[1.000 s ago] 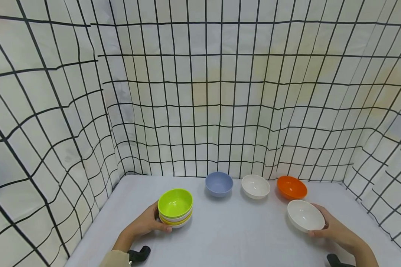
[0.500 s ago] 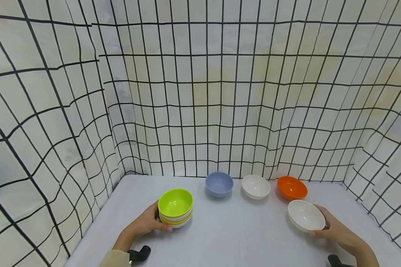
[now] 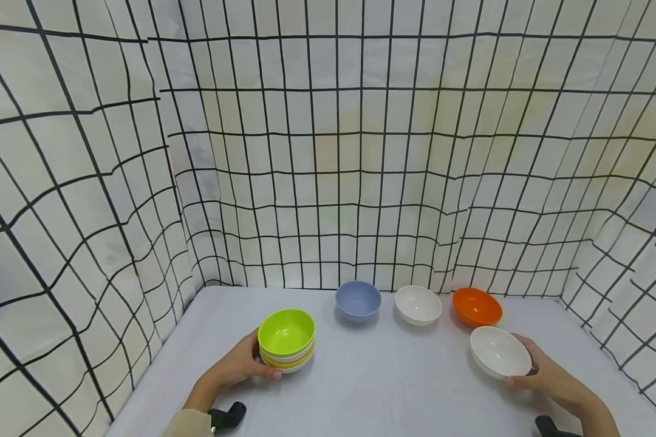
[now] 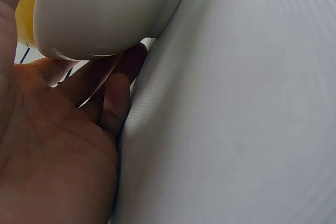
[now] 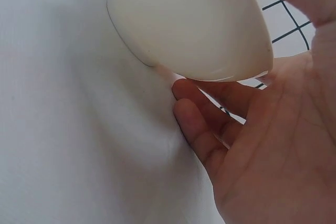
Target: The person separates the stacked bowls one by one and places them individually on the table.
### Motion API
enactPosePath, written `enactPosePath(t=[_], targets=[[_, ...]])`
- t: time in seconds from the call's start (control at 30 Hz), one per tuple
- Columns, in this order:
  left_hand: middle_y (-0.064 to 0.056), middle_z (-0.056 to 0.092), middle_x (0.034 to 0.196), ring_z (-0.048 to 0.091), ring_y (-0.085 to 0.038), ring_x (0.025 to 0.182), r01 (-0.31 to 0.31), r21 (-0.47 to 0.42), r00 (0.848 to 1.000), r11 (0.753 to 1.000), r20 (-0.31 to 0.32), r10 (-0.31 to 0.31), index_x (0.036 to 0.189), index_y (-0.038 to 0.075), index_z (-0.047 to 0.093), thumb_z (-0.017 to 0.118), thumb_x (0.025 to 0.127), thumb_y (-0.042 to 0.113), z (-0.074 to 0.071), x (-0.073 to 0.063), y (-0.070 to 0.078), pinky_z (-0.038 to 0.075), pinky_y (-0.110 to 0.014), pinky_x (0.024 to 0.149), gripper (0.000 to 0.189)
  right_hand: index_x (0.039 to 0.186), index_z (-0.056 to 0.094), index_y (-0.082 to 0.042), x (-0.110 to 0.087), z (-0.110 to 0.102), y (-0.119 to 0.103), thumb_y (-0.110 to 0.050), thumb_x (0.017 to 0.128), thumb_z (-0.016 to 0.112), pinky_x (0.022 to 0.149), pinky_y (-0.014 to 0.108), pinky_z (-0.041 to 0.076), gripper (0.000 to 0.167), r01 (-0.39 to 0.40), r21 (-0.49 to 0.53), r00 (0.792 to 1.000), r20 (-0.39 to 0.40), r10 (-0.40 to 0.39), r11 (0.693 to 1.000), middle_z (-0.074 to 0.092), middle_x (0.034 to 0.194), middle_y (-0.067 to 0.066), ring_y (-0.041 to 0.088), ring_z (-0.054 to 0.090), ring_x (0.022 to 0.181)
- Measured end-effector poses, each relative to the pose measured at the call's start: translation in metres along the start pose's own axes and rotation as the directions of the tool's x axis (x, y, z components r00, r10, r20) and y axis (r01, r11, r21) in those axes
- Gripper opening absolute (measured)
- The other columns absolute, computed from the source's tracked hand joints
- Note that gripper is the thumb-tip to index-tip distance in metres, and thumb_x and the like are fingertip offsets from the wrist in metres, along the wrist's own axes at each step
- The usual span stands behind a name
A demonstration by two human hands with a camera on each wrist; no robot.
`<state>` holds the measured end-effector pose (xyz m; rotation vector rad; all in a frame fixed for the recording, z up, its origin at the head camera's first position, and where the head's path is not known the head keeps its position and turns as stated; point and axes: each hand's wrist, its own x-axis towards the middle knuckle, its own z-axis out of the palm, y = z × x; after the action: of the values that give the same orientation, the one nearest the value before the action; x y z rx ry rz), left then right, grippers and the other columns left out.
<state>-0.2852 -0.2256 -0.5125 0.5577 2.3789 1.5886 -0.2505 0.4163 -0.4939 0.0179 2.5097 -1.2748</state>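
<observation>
In the head view, your left hand (image 3: 246,363) holds a stack of bowls (image 3: 287,340) on the left part of the table (image 3: 388,388). It is partly open, with the thumb on the near side and the fingers bent round the left side. The green bowl (image 3: 287,328) is on top. Under it you can see a white bowl (image 3: 290,359), then a yellow bowl (image 3: 285,365), then a bottom bowl (image 3: 295,369) that is white too.

Your right hand (image 3: 543,371) is partly open as well, and holds the right side of a wide white bowl (image 3: 500,352). Just past that, on the far side, is an orange bowl (image 3: 477,307). To its left are a small white bowl (image 3: 418,305) and a blue bowl (image 3: 358,301). Far back is a wall (image 3: 350,152) with black lines.

In the left wrist view, your left hand is bent round the bottom bowl, with a bit of yellow showing next to it.

In the right wrist view, your bent fingers are by the wide white bowl's side. You cannot tell if its bottom touches the table.
</observation>
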Motion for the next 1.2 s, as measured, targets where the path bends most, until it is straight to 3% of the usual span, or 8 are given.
enactPosePath(t=[0.4, 0.63, 0.93, 1.2], targets=[[-0.017, 0.046, 0.156, 0.034, -0.046, 0.149, -0.032, -0.013, 0.999, 0.999, 0.018, 0.033, 0.157, 0.007, 0.031, 0.093, 0.074, 0.017, 0.000, -0.001, -0.001, 0.017, -0.071, 0.122, 0.104, 0.161, -0.004, -0.003, -0.002, -0.003, -0.001, -0.033, 0.091, 0.074, 0.109, 0.082, 0.021, 0.109, -0.004, -0.009, 1.000, 0.004, 0.004, 1.000, 0.003, 0.164, 0.036, 0.062, 0.013, 0.144], [-0.016, 0.048, 0.155, 0.037, -0.045, 0.147, -0.026, -0.011, 0.999, 1.000, 0.018, 0.027, 0.156, 0.008, 0.033, 0.092, 0.074, 0.018, 0.000, -0.001, -0.001, 0.019, -0.070, 0.122, 0.102, 0.162, -0.002, -0.005, -0.007, -0.009, -0.008, -0.036, 0.092, 0.072, 0.102, 0.078, 0.038, 0.107, 0.026, -0.062, 0.999, -0.018, -0.027, 0.998, 0.004, 0.164, 0.038, 0.065, 0.020, 0.143], [-0.013, 0.048, 0.156, 0.037, -0.040, 0.149, 0.015, -0.006, 1.000, 1.000, -0.002, -0.015, 0.157, 0.011, 0.032, 0.093, 0.073, 0.018, 0.000, 0.002, -0.001, 0.018, -0.066, 0.124, 0.104, 0.162, 0.006, -0.006, -0.015, -0.012, -0.035, -0.041, 0.091, 0.073, 0.100, 0.081, 0.036, 0.104, 0.043, -0.162, 0.991, -0.116, -0.063, 0.986, 0.012, 0.163, 0.037, 0.065, 0.026, 0.137], [-0.015, 0.046, 0.157, 0.034, -0.044, 0.150, -0.006, -0.009, 1.000, 1.000, 0.007, 0.006, 0.157, 0.009, 0.031, 0.093, 0.073, 0.018, 0.000, 0.000, -0.002, 0.017, -0.067, 0.124, 0.105, 0.160, 0.022, -0.008, -0.023, 0.000, -0.064, -0.039, 0.088, 0.076, 0.096, 0.081, 0.040, 0.095, 0.147, -0.219, 0.965, -0.183, -0.188, 0.965, 0.027, 0.159, 0.034, 0.061, 0.032, 0.134]])
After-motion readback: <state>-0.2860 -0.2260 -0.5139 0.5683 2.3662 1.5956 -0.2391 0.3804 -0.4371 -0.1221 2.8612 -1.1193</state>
